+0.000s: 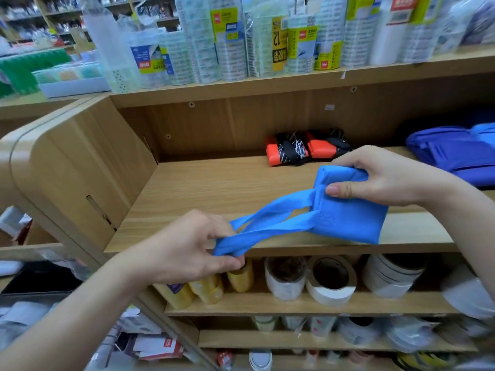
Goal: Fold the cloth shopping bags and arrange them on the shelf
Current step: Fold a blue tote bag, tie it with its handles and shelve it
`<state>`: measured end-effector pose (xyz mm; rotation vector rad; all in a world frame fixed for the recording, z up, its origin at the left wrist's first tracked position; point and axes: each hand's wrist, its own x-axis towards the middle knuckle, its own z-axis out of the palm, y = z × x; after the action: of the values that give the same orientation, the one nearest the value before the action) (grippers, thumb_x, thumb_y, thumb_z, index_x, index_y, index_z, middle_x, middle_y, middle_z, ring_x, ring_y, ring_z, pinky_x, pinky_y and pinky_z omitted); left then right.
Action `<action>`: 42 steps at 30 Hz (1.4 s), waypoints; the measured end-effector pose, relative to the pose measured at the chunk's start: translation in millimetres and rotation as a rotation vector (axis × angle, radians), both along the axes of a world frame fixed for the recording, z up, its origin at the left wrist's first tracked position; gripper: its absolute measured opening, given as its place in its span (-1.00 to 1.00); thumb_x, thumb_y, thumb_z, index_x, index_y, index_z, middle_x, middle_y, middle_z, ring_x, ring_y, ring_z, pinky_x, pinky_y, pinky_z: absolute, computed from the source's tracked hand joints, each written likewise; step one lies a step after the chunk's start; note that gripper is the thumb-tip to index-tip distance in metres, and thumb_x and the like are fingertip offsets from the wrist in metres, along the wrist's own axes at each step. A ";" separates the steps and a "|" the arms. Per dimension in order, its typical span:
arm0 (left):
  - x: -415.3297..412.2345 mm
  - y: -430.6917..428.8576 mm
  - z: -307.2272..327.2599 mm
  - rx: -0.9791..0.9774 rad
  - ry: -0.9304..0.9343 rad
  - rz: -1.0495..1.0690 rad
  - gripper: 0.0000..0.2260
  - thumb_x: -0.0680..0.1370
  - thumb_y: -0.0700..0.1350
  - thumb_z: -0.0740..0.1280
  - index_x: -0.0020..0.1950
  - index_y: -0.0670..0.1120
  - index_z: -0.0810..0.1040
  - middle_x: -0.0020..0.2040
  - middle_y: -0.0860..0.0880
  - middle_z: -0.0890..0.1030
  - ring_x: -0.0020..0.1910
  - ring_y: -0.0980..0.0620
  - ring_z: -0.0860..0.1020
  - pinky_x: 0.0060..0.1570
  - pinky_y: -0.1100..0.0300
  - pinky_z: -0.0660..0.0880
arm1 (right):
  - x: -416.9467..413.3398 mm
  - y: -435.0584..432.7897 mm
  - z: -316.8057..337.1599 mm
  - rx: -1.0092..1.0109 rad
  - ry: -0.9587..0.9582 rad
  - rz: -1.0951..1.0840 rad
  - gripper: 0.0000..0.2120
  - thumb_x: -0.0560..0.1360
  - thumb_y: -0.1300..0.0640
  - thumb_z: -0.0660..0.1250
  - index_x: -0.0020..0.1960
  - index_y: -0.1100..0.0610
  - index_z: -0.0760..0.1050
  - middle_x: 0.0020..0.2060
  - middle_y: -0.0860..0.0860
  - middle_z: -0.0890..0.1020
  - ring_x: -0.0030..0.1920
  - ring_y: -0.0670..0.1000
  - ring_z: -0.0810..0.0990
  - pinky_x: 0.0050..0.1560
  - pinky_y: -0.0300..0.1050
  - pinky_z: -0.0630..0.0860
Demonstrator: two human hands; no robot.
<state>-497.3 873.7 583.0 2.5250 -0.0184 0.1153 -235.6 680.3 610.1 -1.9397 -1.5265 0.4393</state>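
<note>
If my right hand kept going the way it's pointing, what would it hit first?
Probably the folded orange-and-black bag at the back of the shelf: your right hand, gripping the blue bag, points leftward and inward toward it, though depth is unclear.

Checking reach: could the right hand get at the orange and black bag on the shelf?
Probably yes: the orange and black bag lies just behind the right hand, nothing between, though that hand grips the blue bag.
</note>
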 end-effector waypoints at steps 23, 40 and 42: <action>34.6 5.0 38.3 -0.892 0.023 -0.135 -0.40 0.55 0.11 0.34 0.32 -0.39 0.41 0.08 -0.05 0.59 -0.51 0.22 0.37 -0.27 0.24 0.54 | -59.7 12.8 -9.9 -0.087 -0.949 0.094 -0.20 0.58 0.08 0.14 0.37 -0.53 -0.37 -0.29 -0.02 0.13 -0.53 0.04 0.34 -0.58 -0.07 0.30; 46.4 -6.4 12.0 -0.681 -0.267 0.600 -0.74 0.50 -0.20 0.44 0.16 0.02 0.58 0.00 -0.03 0.66 0.04 0.02 0.63 0.05 0.09 0.60 | -28.8 17.1 8.5 -0.349 -0.141 0.282 -0.75 0.61 0.12 0.29 0.12 -0.20 0.61 -0.15 -0.42 0.57 -0.10 -0.40 0.51 -0.09 -0.47 0.33; 37.9 -12.5 22.0 -0.273 -0.458 0.376 -0.68 0.49 -0.02 0.46 0.23 0.07 0.56 0.19 0.04 0.56 0.25 0.07 0.51 0.27 0.11 0.45 | -25.4 15.1 9.5 -0.368 -0.036 0.319 -0.73 0.61 0.16 0.29 0.03 -0.22 0.59 -0.15 -0.35 0.61 -0.13 -0.34 0.55 -0.10 -0.43 0.37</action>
<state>-459.4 861.2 605.0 2.1536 0.2702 0.7881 -261.0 695.4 619.6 -1.9785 -1.8933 0.8798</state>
